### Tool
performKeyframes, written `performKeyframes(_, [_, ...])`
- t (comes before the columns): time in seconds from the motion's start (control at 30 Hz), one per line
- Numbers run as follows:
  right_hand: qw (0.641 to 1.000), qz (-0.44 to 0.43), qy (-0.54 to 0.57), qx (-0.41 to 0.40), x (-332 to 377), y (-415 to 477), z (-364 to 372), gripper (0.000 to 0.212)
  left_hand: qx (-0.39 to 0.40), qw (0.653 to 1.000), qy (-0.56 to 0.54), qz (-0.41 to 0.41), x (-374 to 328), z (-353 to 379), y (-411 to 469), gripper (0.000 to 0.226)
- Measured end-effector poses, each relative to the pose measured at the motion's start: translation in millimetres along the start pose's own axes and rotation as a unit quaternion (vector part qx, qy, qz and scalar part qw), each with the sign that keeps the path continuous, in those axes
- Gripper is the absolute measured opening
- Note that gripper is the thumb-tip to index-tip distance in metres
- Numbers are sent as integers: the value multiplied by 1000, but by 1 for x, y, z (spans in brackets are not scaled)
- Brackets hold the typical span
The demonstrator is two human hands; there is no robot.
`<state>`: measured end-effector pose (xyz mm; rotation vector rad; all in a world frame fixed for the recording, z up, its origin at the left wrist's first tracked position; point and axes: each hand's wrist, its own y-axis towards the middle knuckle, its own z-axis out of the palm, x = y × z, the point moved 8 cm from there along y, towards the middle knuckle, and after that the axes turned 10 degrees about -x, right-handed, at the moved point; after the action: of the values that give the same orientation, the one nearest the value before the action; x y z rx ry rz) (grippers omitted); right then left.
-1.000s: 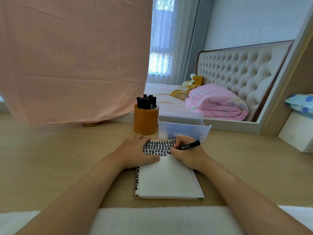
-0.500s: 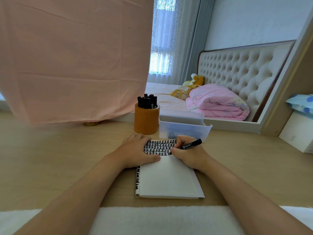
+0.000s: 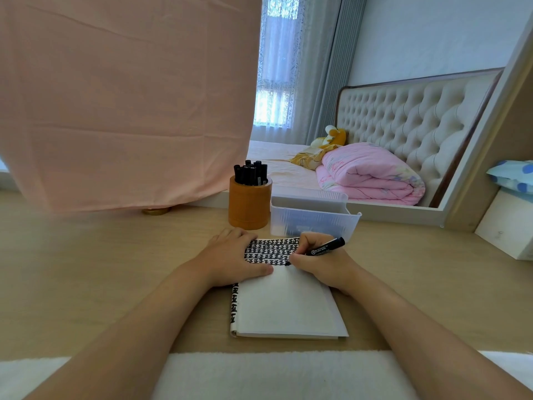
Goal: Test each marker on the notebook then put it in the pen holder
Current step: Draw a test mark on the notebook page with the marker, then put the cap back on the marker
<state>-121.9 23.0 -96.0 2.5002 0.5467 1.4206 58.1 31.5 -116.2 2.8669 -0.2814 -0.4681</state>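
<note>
An open white notebook lies on the wooden desk, its upper part filled with rows of black marks. My right hand grips a black marker, tip down on the page at the end of the lowest row. My left hand rests flat on the notebook's upper left, pressing it down. Behind the notebook stands a round orange-brown pen holder with several black markers upright in it.
A translucent plastic bin sits right of the pen holder, just behind my right hand. A pink cloth hangs over the mirror at the back. A white box stands at the far right; a white towel lies along the near edge.
My right hand has shifted slightly with the marker, its tip now at the bottom row of marks. The left hand stays put on the page.
</note>
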Motion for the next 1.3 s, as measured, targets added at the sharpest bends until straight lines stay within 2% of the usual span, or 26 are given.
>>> performKeyframes(0.2, [1000, 17, 11, -15, -1, -1, -3, 23, 0, 1000, -2, 1, 0, 0, 0, 88])
performKeyframes(0.37, [991, 73, 105, -34, -9, -3, -10, 21, 3, 1000, -4, 2, 0, -1, -1, 87])
performKeyframes(0.5, [987, 67, 140, -42, 0, -2, -13, 3, -21, 999, -41, -10, 3, -10, 0, 71])
performKeyframes(0.53, [986, 60, 148, -40, 2, -1, -13, 7, -40, 997, -62, -15, 6, -15, 1, 63])
performKeyframes(0.63, [985, 48, 163, -13, 9, 0, -10, 21, -86, 990, -101, -40, 18, -29, 3, 44])
performKeyframes(0.73, [985, 49, 166, 10, 12, 2, -7, 27, -110, 990, -64, -64, 37, -41, 3, 41])
performKeyframes(0.9, [984, 41, 163, 59, 17, 0, -3, 33, -68, 993, 4, -101, 65, -41, 0, 37])
performKeyframes(0.97, [981, 45, 173, 74, 19, -1, -1, 37, -47, 994, 34, -89, 66, -37, 1, 33])
performKeyframes(1.07, [966, 86, 223, 98, 20, -2, 3, 44, -64, 994, 41, -73, 64, -38, 2, 24])
performKeyframes(1.2, [947, 127, 270, 120, 22, -3, 5, 43, -98, 991, 12, -89, 69, -46, 0, 19])
performKeyframes(1.3, [948, 119, 268, 126, 24, -4, 6, 32, -163, 982, -34, -83, 64, -59, -1, 13])
